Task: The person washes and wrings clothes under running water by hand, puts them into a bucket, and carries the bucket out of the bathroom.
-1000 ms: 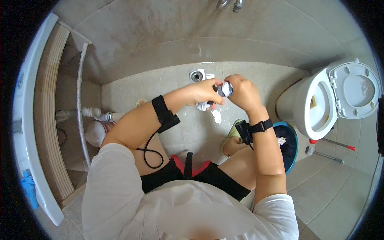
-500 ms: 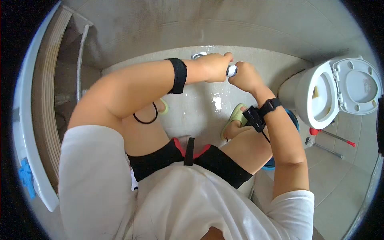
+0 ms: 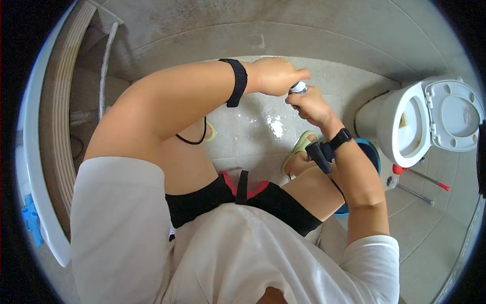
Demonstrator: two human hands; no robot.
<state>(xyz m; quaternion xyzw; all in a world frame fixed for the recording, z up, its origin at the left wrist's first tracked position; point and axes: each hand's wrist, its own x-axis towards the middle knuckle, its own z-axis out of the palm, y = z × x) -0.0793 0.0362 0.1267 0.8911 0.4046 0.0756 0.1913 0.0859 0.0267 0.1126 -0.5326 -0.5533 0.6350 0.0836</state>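
My left hand (image 3: 276, 76) reaches across from the left, its back toward me and one finger pointing right. Most of its fingers are curled out of sight underneath, so what they grip is hidden. Close below and to the right, my right hand (image 3: 311, 106) is closed around a small object with a rounded white end (image 3: 298, 87) and a dark band beneath it. That white end sticks up between the hands, right by the left fingers. The rest of the object is covered by my right hand, and its kind cannot be made out.
Wet floor tiles (image 3: 273, 126) lie below the hands, before a stained wall (image 3: 202, 35). A toilet (image 3: 390, 121) with raised lid stands right, near a red-ended stick (image 3: 428, 180). A blue bucket (image 3: 372, 152) is partly behind my right arm. A white basin edge (image 3: 38, 167) is left.
My left hand has shifted slightly up and right, covering the floor drain seen before. My right hand has moved a little down and right and turned, with the white end now tilted upward.
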